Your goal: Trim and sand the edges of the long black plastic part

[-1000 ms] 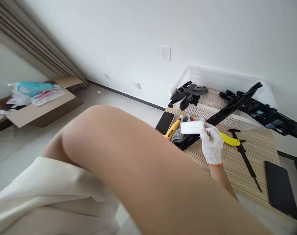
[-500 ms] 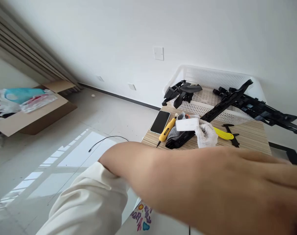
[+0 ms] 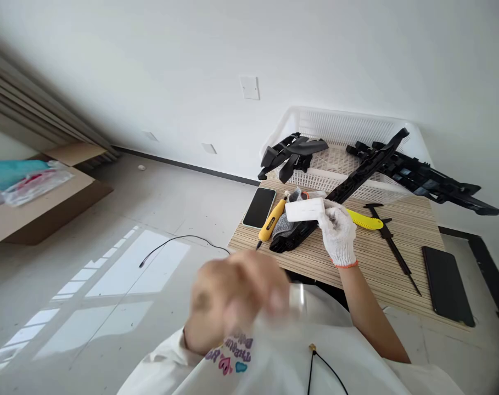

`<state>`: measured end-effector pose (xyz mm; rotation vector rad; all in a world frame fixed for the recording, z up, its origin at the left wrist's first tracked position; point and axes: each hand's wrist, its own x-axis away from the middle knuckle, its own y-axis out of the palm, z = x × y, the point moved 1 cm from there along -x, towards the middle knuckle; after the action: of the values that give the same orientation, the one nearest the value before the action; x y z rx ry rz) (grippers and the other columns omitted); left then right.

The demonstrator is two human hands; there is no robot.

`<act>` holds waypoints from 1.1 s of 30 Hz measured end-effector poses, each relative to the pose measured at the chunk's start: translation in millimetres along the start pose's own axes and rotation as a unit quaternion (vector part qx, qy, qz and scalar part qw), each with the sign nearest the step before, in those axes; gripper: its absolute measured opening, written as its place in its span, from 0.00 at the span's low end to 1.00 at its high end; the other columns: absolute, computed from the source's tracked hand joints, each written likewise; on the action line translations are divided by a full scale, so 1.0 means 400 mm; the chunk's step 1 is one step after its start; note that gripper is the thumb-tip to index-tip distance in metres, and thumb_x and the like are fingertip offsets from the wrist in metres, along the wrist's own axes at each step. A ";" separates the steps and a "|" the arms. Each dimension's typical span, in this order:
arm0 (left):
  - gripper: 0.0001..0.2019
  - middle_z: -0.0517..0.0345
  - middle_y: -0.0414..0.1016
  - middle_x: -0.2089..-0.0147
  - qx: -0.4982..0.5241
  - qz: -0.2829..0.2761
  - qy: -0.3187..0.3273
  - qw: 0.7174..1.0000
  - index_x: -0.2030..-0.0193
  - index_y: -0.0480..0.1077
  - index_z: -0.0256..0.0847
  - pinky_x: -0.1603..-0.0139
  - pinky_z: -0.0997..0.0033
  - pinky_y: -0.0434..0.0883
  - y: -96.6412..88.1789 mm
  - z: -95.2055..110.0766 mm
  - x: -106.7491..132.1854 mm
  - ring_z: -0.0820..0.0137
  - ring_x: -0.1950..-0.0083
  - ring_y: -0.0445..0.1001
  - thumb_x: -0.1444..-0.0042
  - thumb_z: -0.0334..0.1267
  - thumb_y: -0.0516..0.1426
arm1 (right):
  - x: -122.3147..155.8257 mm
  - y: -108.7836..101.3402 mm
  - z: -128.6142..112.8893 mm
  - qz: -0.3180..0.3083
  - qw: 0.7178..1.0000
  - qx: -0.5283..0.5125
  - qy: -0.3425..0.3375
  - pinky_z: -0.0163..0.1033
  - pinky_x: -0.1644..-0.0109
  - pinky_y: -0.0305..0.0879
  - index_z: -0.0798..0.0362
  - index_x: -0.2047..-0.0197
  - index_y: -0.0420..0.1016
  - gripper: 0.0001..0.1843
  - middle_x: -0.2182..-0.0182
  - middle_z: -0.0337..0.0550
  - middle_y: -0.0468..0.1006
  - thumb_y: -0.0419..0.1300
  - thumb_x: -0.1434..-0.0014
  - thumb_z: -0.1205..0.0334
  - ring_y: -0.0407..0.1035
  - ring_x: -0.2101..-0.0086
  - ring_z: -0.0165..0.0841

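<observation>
Your left arm's dropped clear, so your blurry left hand [image 3: 233, 296] sits low near your chest (can't tell open or closed) while your gloved right hand [image 3: 337, 233] grips the white box [image 3: 304, 209] atop the long black plastic part [image 3: 292, 237] on the table [image 3: 373, 263].

A striped wood-grain table [image 3: 381, 263] carries a white basket [image 3: 340, 116] along its far edge. At the far left corner lie a phone [image 3: 259, 207], a yellow tool [image 3: 272, 220] and a grey cloth [image 3: 282, 226]. A long black part [image 3: 356, 178] slants from mid-table onto the basket. A yellow cutter [image 3: 364, 220] and a thin black strip [image 3: 391, 247] lie right of the middle. A dark slab [image 3: 447, 285] lies by the right edge.
</observation>
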<state>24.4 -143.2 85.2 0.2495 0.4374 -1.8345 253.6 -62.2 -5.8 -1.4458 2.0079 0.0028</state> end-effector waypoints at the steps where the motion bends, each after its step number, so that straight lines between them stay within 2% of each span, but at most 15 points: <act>1: 0.14 0.58 0.78 0.50 0.005 -0.010 0.007 1.000 0.46 0.72 0.60 0.44 0.54 0.79 0.008 -0.037 -0.033 0.61 0.41 0.75 0.33 0.50 0.50 | 0.000 0.000 0.000 0.001 1.000 -0.007 -0.001 0.41 0.54 0.69 0.50 0.74 0.72 0.14 0.55 0.44 0.81 0.61 0.37 0.56 0.74 0.59 0.37; 3: 0.16 0.52 0.75 0.43 -0.007 -0.052 0.006 0.999 0.41 0.69 0.51 0.39 0.53 0.75 0.030 -0.103 -0.073 0.61 0.37 0.72 0.31 0.42 0.49 | 0.001 0.000 0.001 0.004 1.000 -0.012 -0.001 0.41 0.55 0.69 0.49 0.74 0.71 0.14 0.55 0.44 0.81 0.60 0.37 0.57 0.74 0.59 0.36; 5: 0.16 0.49 0.72 0.40 -0.075 -0.082 -0.017 0.994 0.41 0.68 0.46 0.34 0.54 0.70 0.051 -0.156 -0.082 0.61 0.34 0.68 0.31 0.37 0.47 | 0.002 -0.001 0.002 0.004 1.000 -0.009 0.004 0.41 0.56 0.69 0.49 0.73 0.72 0.13 0.55 0.44 0.81 0.60 0.37 0.57 0.74 0.60 0.36; 8: 0.16 0.49 0.68 0.37 -0.186 -0.143 -0.085 0.968 0.39 0.64 0.46 0.33 0.53 0.69 0.081 -0.210 -0.062 0.60 0.34 0.67 0.31 0.38 0.48 | 0.003 -0.005 0.003 0.001 1.000 -0.011 0.012 0.41 0.55 0.69 0.49 0.71 0.73 0.12 0.56 0.44 0.81 0.60 0.36 0.56 0.74 0.59 0.36; 10: 0.21 0.47 0.64 0.34 -0.248 -0.163 -0.108 0.949 0.34 0.58 0.47 0.33 0.49 0.68 0.098 -0.234 -0.047 0.57 0.31 0.64 0.32 0.38 0.50 | 0.001 -0.007 0.002 0.002 1.000 -0.022 0.014 0.41 0.53 0.69 0.49 0.71 0.73 0.13 0.55 0.44 0.81 0.60 0.36 0.55 0.74 0.57 0.36; 13: 0.27 0.44 0.60 0.32 -0.327 -0.153 -0.100 0.927 0.30 0.50 0.46 0.35 0.46 0.69 0.120 -0.258 -0.044 0.52 0.30 0.62 0.33 0.38 0.52 | -0.003 -0.009 0.000 0.004 0.999 -0.037 0.009 0.42 0.51 0.69 0.49 0.72 0.72 0.13 0.54 0.44 0.80 0.59 0.36 0.56 0.74 0.55 0.37; 16: 0.29 0.38 0.59 0.32 -0.394 -0.145 -0.102 0.902 0.29 0.47 0.42 0.46 0.50 0.76 0.139 -0.272 -0.063 0.50 0.37 0.71 0.34 0.40 0.52 | -0.009 -0.005 -0.001 0.007 0.999 -0.043 0.015 0.42 0.52 0.69 0.49 0.73 0.72 0.14 0.55 0.44 0.80 0.59 0.36 0.55 0.74 0.56 0.36; 19: 0.28 0.35 0.67 0.38 -0.446 -0.161 -0.117 0.873 0.30 0.49 0.36 0.56 0.55 0.77 0.150 -0.274 -0.090 0.50 0.46 0.77 0.33 0.42 0.52 | -0.016 -0.003 0.003 0.007 0.998 -0.044 0.032 0.42 0.54 0.69 0.49 0.73 0.71 0.15 0.57 0.44 0.81 0.59 0.37 0.52 0.73 0.58 0.36; 21: 0.27 0.36 0.74 0.45 -0.455 -0.184 -0.126 0.862 0.31 0.52 0.34 0.58 0.56 0.77 0.154 -0.270 -0.108 0.50 0.50 0.79 0.32 0.44 0.51 | -0.021 -0.016 0.004 0.014 0.997 -0.060 0.054 0.41 0.59 0.69 0.49 0.72 0.70 0.15 0.60 0.43 0.81 0.58 0.37 0.50 0.73 0.62 0.35; 24: 0.31 0.36 0.79 0.52 -0.446 -0.204 -0.133 0.861 0.30 0.52 0.31 0.57 0.57 0.75 0.158 -0.269 -0.127 0.49 0.54 0.81 0.32 0.49 0.50 | -0.027 -0.076 -0.007 0.073 0.993 -0.063 0.069 0.39 0.66 0.66 0.49 0.72 0.68 0.15 0.64 0.42 0.80 0.59 0.38 0.51 0.71 0.68 0.34; 26: 0.33 0.38 0.80 0.56 -0.428 -0.209 -0.135 0.869 0.29 0.50 0.29 0.57 0.57 0.75 0.162 -0.274 -0.134 0.49 0.56 0.82 0.32 0.51 0.49 | -0.028 -0.140 -0.026 0.128 0.991 -0.016 0.045 0.40 0.66 0.65 0.49 0.74 0.67 0.14 0.63 0.43 0.80 0.59 0.39 0.54 0.71 0.67 0.35; 28: 0.34 0.39 0.81 0.57 -0.401 -0.206 -0.139 0.882 0.28 0.49 0.29 0.58 0.57 0.75 0.167 -0.284 -0.136 0.49 0.56 0.82 0.32 0.52 0.48 | -0.024 -0.203 -0.045 0.147 0.986 0.078 0.007 0.42 0.63 0.64 0.48 0.77 0.65 0.14 0.65 0.43 0.80 0.59 0.40 0.57 0.71 0.64 0.37; 30: 0.33 0.39 0.81 0.55 -0.375 -0.193 -0.145 0.895 0.29 0.50 0.31 0.58 0.56 0.75 0.174 -0.294 -0.136 0.48 0.54 0.81 0.32 0.52 0.49 | -0.015 -0.247 -0.053 0.127 0.973 0.193 -0.011 0.42 0.64 0.61 0.48 0.79 0.61 0.16 0.66 0.43 0.79 0.59 0.42 0.59 0.70 0.66 0.37; 33: 0.30 0.37 0.79 0.49 -0.352 -0.171 -0.153 0.907 0.31 0.52 0.32 0.56 0.55 0.75 0.188 -0.305 -0.139 0.48 0.49 0.80 0.32 0.50 0.50 | 0.005 -0.269 -0.036 0.052 0.940 0.337 -0.012 0.41 0.70 0.54 0.49 0.80 0.60 0.17 0.69 0.43 0.78 0.59 0.43 0.56 0.66 0.71 0.36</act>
<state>106.5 -62.9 -16.7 -0.6391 0.9257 -1.8768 337.4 -110.9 43.2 -0.8909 1.8012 -0.5637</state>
